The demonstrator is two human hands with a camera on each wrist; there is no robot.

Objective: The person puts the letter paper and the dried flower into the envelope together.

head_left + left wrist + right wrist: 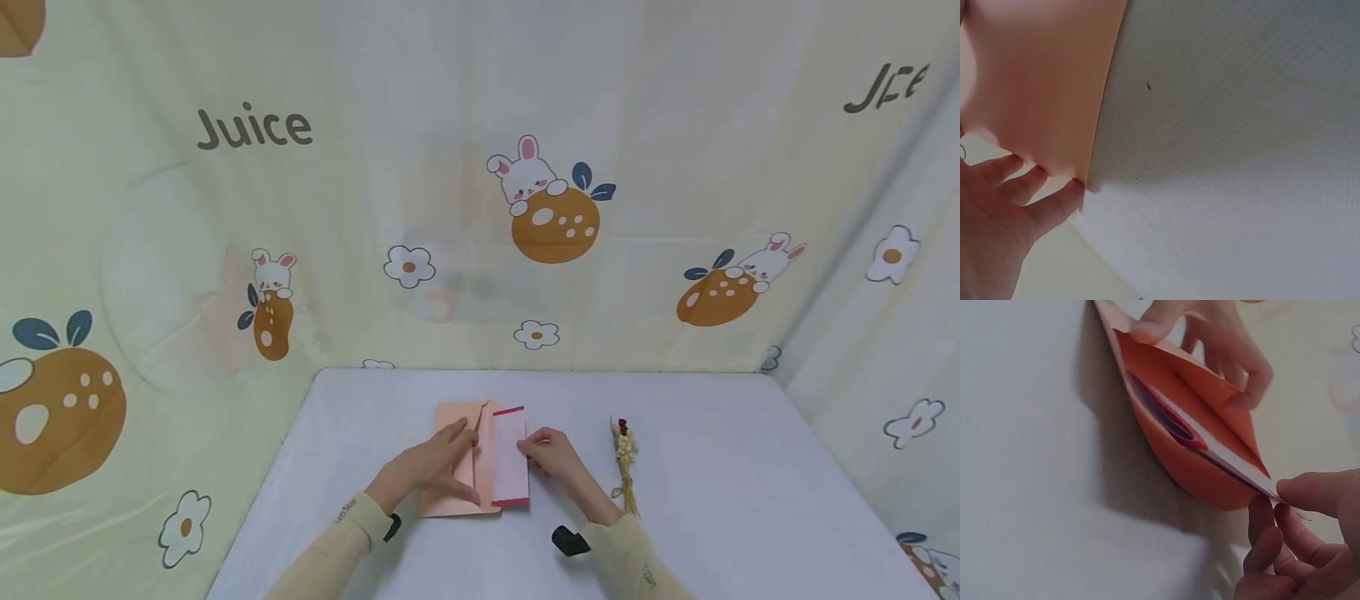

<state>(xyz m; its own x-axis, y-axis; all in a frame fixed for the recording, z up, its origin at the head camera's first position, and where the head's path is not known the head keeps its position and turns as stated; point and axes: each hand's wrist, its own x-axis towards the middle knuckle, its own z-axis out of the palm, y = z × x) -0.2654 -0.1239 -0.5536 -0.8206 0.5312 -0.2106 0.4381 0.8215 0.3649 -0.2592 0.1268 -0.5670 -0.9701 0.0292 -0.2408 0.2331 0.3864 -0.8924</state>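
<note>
From my right wrist feed, I see the red-edged white card (511,458) partly within the open mouth of the peach envelope (454,413), its outer part sticking out on the right. My right hand (553,455) pinches the card's outer edge between thumb and fingers. My left hand (432,463) grips the envelope, thumb and fingers spread across its upper panel, which bows up from the lower one at the mouth. On my left wrist feed, fingertips touch the envelope's edge. The envelope lies on the white-covered table (720,467), with a small dried-flower bouquet (626,454) to the right, just beside my right forearm. Behind the table hangs a pale curtain (450,75) printed with rabbits, oranges, white flowers and the word "Juice".
</note>
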